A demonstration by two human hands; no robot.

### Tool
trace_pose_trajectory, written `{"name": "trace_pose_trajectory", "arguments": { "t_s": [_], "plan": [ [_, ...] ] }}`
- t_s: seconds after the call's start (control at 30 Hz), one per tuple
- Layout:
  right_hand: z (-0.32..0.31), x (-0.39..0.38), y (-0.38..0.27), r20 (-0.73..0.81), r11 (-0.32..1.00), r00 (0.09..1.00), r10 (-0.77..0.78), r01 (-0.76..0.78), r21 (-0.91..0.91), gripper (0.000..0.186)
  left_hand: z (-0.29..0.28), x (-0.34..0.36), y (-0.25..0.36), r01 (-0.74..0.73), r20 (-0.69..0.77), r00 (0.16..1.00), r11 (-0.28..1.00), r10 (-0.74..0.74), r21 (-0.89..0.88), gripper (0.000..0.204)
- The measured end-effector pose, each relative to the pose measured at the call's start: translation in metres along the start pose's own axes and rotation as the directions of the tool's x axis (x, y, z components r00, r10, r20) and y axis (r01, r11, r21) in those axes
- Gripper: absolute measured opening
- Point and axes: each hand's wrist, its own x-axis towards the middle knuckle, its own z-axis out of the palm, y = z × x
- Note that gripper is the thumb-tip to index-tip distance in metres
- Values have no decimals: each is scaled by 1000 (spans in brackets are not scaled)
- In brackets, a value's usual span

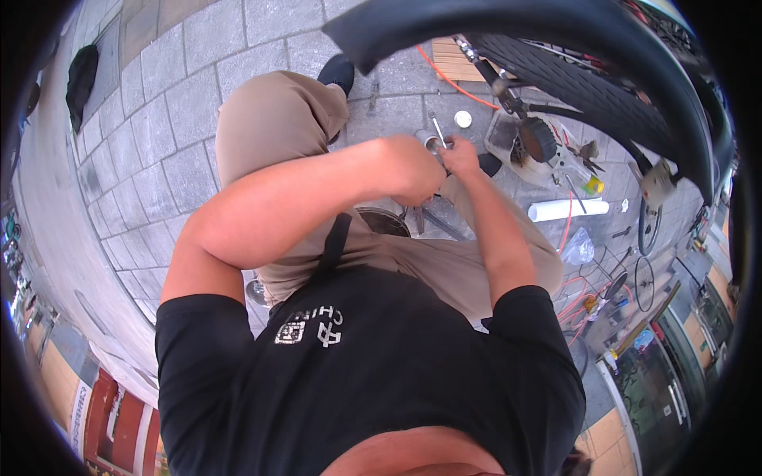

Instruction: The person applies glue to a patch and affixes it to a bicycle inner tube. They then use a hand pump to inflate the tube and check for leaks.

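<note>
My left hand (pixel 414 168) is closed between my knees, its fingertips and whatever they hold hidden under it. Just to its right, my right hand (pixel 460 156) has its fingers wrapped at the lower end of a slim silver tool (pixel 436 125), beside a short metal cylinder (pixel 432 141). Below both hands lie dark metal bars (pixel 440 224) and a dark round container (pixel 381 220), partly covered by my arm and trousers. A small white round lid (pixel 463 119) is on the paving just beyond.
A bicycle frame with a black tyre (pixel 579 83) overhangs the upper right. On the right are a grimy tray of parts (pixel 500 135), pliers (pixel 589 159), a white roll (pixel 556 211), a plastic bag (pixel 579 247), a red hose (pixel 565 234) and a wheel rim (pixel 644 283). A wooden board (pixel 452 63) lies ahead.
</note>
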Motion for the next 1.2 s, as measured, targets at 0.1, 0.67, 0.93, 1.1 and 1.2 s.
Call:
{"name": "trace_pose_trajectory", "arguments": {
  "t_s": [0.1, 0.67, 0.93, 1.1, 1.2],
  "plan": [
    [2, -5, -6, -15, 996, 999, 37, -36, 82, 45, -8, 9, -12, -23, 26, 999, 992, 27, -121, 33],
    [-148, -233, -99, -395, 210, 909, -135, 415, 885, 24, -27, 29, 39, -156, -326, 938, 984, 121, -84, 29],
    [-128, -281, -98, -709, 275, 704, -36, 689, 670, 21, 17, -8, 95, -529, -642, 759, 469, -113, -707, 44],
    [-133, -291, -110, -770, 485, 620, -151, 725, 489, 28, 32, -22, 106, -549, -540, 796, 52, -273, -834, 33],
    [-132, -292, -125, -625, 276, 781, -9, 603, 749, 31, 31, -27, 101, -565, -587, 741, 171, -326, -807, 29]
  ]
}}
